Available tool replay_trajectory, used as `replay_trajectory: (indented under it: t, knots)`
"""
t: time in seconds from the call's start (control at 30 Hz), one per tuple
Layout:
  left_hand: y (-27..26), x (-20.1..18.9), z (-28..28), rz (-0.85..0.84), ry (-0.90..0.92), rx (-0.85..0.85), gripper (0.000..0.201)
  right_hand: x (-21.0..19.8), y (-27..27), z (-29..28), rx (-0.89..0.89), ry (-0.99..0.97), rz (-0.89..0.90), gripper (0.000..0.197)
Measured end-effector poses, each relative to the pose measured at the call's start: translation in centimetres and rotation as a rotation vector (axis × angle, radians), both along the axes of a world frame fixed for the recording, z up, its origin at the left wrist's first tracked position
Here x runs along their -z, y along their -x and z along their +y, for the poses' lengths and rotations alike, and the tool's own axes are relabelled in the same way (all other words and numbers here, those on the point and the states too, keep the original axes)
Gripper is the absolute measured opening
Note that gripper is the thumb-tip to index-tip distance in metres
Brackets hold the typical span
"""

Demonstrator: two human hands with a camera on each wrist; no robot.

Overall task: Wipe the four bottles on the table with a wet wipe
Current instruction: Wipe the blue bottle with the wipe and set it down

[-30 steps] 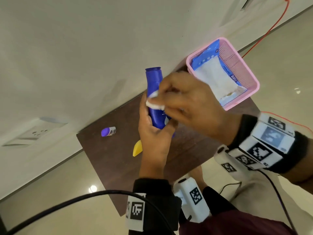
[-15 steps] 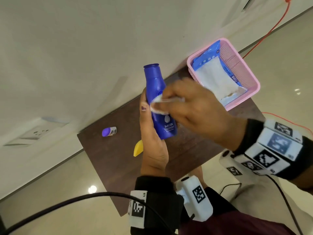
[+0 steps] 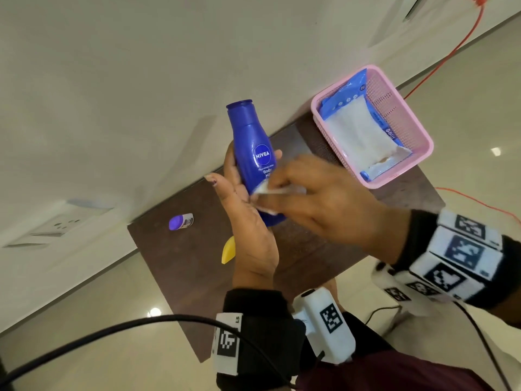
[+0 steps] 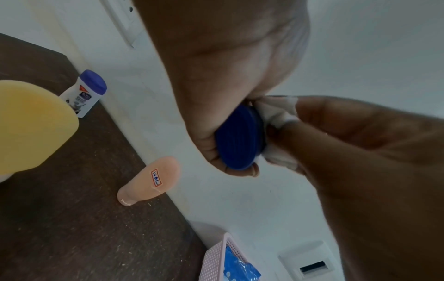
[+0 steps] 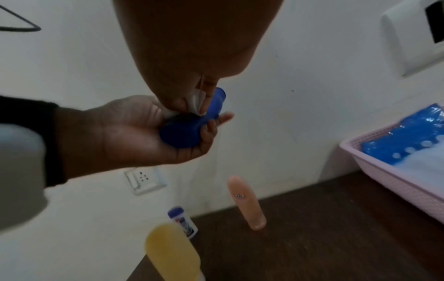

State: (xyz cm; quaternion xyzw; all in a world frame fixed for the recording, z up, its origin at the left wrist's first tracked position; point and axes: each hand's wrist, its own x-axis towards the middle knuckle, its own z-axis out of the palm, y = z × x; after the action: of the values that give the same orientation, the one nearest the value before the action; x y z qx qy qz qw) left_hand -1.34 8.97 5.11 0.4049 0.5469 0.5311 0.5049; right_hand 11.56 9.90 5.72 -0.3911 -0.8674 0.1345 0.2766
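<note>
My left hand (image 3: 248, 210) holds a blue lotion bottle (image 3: 252, 153) upright above the table, fingers curled round its lower half. My right hand (image 3: 315, 204) pinches a folded white wet wipe (image 3: 263, 193) against the bottle's lower front. In the left wrist view the bottle's round base (image 4: 239, 138) shows with the wipe (image 4: 276, 116) beside it. On the brown table (image 3: 197, 277) stand a yellow bottle (image 3: 228, 251), a small white bottle with a purple cap (image 3: 180, 221) and a peach bottle (image 4: 149, 180), which is hidden in the head view.
A pink basket (image 3: 406, 122) at the table's right end holds an opened blue pack of wet wipes (image 3: 363, 131). The table stands against a white wall with a socket plate (image 3: 53, 227). A red cable (image 3: 451, 55) runs behind the basket.
My right hand has slid the wipe down from the bottle's neck to its lower body. The bottle has turned so that its label now faces me.
</note>
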Motion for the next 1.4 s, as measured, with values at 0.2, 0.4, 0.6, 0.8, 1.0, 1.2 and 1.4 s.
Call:
replay_trajectory:
  t: [0.2,0.4,0.6,0.8,1.0,1.2,1.4]
  knots:
    - [-0.4,-0.9,0.1,-0.41,0.286,0.103,0.069,0.8,-2.2,0.9,0.196,0.068,0.086,0.027]
    - [-0.5,-0.4,0.3,-0.427,0.236,0.156,0.071,0.3,-0.3,1.5,0.148,-0.073,0.091,0.023]
    - [0.0,-0.1,0.2,-0.444,0.219,0.216,0.07,1.7,-1.9,-1.9,-0.032,-0.037,-0.053,0.031]
    - [-0.8,0.1,-0.3,-0.44,0.239,0.201,0.068,0.2,-1.0,2.7,0.231,-0.083,0.128,0.019]
    - [0.0,0.2,-0.6,-0.533,0.228,0.235,0.074,0.9,-0.1,-1.6,-0.046,-0.077,-0.078,0.027]
    - [-0.3,0.2,-0.8,-0.568,0.235,0.204,0.076,1.7,-2.4,-0.7,0.007,-0.033,0.02,0.029]
    - [-0.3,0.1,-0.7,-0.596,0.234,0.173,0.074,0.7,-0.5,1.4,0.074,-0.059,0.068,0.025]
